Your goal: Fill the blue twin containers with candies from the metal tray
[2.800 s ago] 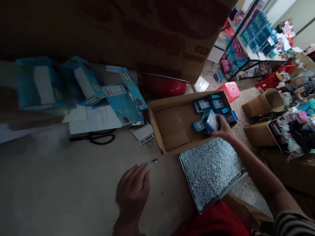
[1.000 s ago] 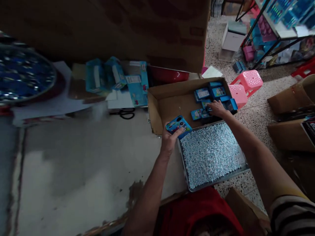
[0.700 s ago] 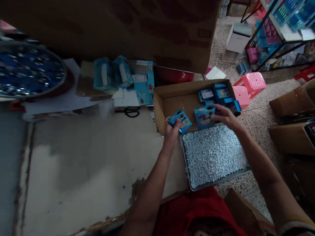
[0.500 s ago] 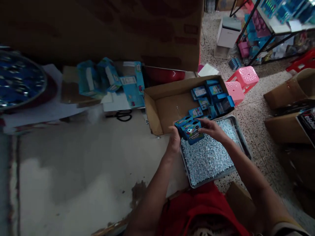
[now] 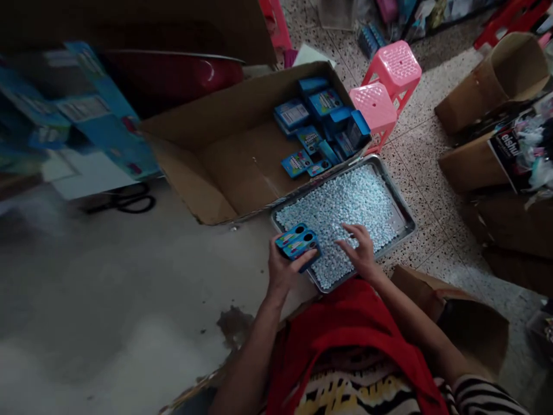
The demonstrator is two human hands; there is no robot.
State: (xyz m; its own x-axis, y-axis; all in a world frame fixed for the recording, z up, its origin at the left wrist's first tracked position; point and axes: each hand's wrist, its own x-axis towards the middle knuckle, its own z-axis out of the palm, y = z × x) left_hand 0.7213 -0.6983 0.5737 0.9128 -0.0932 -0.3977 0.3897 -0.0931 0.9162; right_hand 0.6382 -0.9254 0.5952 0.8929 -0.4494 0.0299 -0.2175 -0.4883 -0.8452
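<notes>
My left hand point(image 5: 283, 270) grips small blue candy boxes point(image 5: 297, 245), held side by side with dark round holes showing on top. They are tilted over the near left edge of a metal tray point(image 5: 408, 226). Pale blue and white candy pellets point(image 5: 345, 202) are heaped in the tray. My right hand point(image 5: 360, 251) is over the pellets with its fingers apart and nothing visible in them. Behind the tray, a cardboard box point(image 5: 228, 173) holds several more blue candy boxes point(image 5: 309, 138) at its right end.
Black scissors point(image 5: 129, 200) lie on the table point(image 5: 129, 300) by white paper and blue packaging point(image 5: 99, 121). A red basin point(image 5: 185, 75) is behind the cardboard box. Pink stools point(image 5: 391, 69) stand on the speckled floor, with cardboard cartons point(image 5: 479, 80) at the right.
My right hand has let go of the blue boxes and moved down over the pellets. My left hand has brought the boxes nearer my body. The camera view has tilted down and shifted right.
</notes>
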